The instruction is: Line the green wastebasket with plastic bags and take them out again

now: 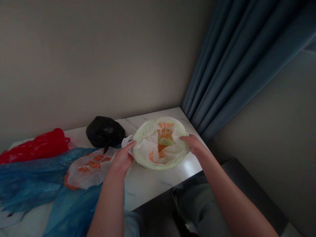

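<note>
The left hand (pixel 123 159) and right hand (pixel 194 144) grip opposite sides of a pale-green round bin (pixel 161 167) with a white printed liner (pixel 146 140), at the right of the bench (pixel 145 191). Leftward lie a black bag (pixel 105 131), a red bag (pixel 41 144), blue plastic (pixel 29 179) and an orange-lettered white bag (pixel 90 169).

left hand (pixel 124 158): grips left rim of pale green bin (pixel 160 167)
right hand (pixel 194 143): grips its right rim
white bag (pixel 148 142): lines the bin
black bag (pixel 105 131): on table (pixel 145 189)
</note>
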{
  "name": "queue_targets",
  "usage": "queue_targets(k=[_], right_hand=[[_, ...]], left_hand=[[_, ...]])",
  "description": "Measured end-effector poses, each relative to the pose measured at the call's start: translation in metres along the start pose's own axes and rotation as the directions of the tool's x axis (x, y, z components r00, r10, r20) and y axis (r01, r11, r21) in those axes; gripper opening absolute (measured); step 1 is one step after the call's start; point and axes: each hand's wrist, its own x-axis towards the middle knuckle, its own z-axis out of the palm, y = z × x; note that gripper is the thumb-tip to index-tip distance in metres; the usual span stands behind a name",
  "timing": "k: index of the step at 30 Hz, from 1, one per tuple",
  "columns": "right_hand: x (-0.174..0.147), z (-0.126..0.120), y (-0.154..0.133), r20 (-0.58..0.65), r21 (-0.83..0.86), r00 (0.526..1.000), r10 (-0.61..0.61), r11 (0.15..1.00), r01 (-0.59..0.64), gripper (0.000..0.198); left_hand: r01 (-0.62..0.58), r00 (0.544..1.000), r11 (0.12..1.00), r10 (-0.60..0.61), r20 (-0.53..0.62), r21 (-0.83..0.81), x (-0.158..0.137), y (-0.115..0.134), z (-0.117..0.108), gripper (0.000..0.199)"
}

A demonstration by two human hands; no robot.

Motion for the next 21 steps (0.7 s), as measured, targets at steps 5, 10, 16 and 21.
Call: queue_targets(k=[5,10,16,21], right_hand=[[-0.001,0.002,-0.003,-0.021,-0.010,1.000,0.021,1.000,-0.022,0.043],[-0.005,0.004,-0.009,-0.150,-0.142,0.989,0.004,0.990,-0.026,0.045],[-0.011,0.009,-0.019,0.022,0.033,0.972,0.234,0.971,-0.235,0.028],[-0.007,0.012,-0.015,0.110,0.029,0.980,0.167,0.985,-0.171,0.026]], left_hand=[[-0.094,0.996,0.996,0.094,-0.009,-0.008,0.003,-0.002,-0.002,0.028],[-0.147,0.989,0.989,0.146,-0.037,-0.021,0.005,-0.002,-0.002,0.027],[-0.137,0.990,0.990,0.137,-0.010,-0.025,0.003,0.001,-0.003,0.022],[-0.091,0.996,0.993,0.090,-0.007,-0.075,0.000,0.003,0.000,0.024]])
